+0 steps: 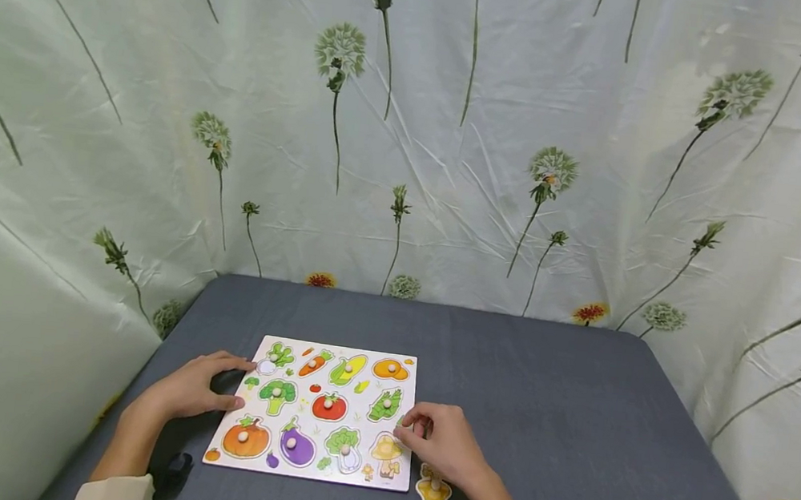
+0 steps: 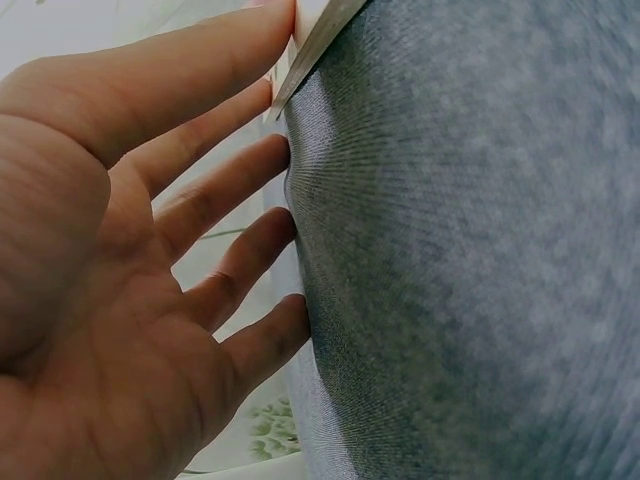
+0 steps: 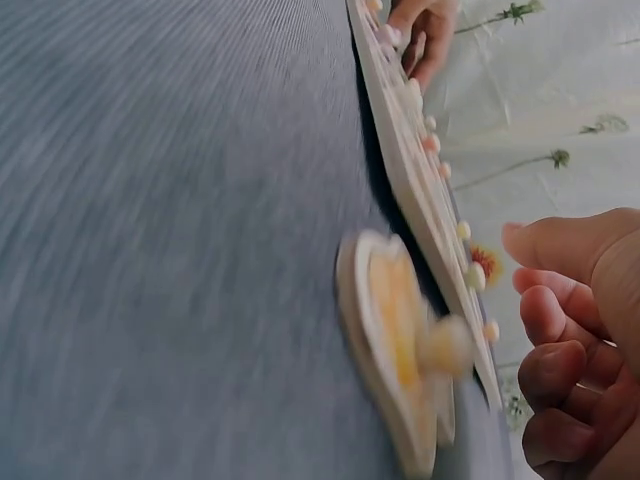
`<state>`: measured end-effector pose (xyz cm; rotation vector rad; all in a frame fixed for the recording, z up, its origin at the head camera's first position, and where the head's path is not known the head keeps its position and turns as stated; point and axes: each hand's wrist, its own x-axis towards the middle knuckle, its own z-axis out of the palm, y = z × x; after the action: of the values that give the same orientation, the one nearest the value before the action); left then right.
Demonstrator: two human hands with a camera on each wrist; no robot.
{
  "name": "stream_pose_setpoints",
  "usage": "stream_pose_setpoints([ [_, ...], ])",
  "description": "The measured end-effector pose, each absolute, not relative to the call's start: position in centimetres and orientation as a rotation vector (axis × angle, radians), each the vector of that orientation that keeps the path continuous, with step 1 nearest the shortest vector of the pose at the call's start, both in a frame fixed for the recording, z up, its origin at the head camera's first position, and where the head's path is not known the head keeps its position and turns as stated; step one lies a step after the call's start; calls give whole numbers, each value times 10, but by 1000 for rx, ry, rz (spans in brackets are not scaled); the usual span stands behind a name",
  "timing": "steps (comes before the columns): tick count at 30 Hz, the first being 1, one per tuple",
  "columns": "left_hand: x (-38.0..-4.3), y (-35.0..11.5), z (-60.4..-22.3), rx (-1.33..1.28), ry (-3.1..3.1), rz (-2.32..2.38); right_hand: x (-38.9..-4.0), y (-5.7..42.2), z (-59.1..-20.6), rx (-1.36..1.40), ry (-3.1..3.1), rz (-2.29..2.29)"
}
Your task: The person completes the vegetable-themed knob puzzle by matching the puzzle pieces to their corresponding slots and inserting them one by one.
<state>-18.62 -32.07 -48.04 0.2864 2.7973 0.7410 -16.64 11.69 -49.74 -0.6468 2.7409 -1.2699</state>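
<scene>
A white wooden puzzle board [image 1: 311, 463] with knobbed vegetable pieces lies on the table. The left hand [image 1: 195, 385] spreads along its left side, with thumb and index finger touching the edge; its other fingers reach past the board in the left wrist view. Over the board's right edge hovers the right hand [image 1: 443, 439], fingers bent, near the knobless mushroom picture [image 1: 386, 451]. The right wrist view shows its thumb [image 3: 560, 245] apart from the curled fingers, nothing held. Just below that hand lies a loose yellow puzzle piece [image 1: 432, 495] with a round knob [image 3: 446, 345], partly covered by the wrist.
A dark grey cloth covers the table [image 1: 557, 426], which extends to the right of the board. Behind and to the left hangs a pale curtain [image 1: 452, 166] with dandelion prints. A small dark object [image 1: 172, 473] is beside the left forearm.
</scene>
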Motion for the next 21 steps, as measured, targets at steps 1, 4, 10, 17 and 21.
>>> stream_pose_setpoints([
  [1,-186,-321,-480,284,2796,740,-166,120,-498,-635,2737,-1269],
  [4,-186,-320,-480,284,2796,736,-166,128,-498,-602,2722,-1268],
  [10,-186,-320,-478,282,2795,740,-164,143,-500,-604,2712,-1250],
  [17,-185,-319,-479,274,2790,745,-161,161,-501,-759,2611,-1236],
  [21,-184,-319,-478,283,2796,753,-161,170,-503,-874,2531,-1237],
])
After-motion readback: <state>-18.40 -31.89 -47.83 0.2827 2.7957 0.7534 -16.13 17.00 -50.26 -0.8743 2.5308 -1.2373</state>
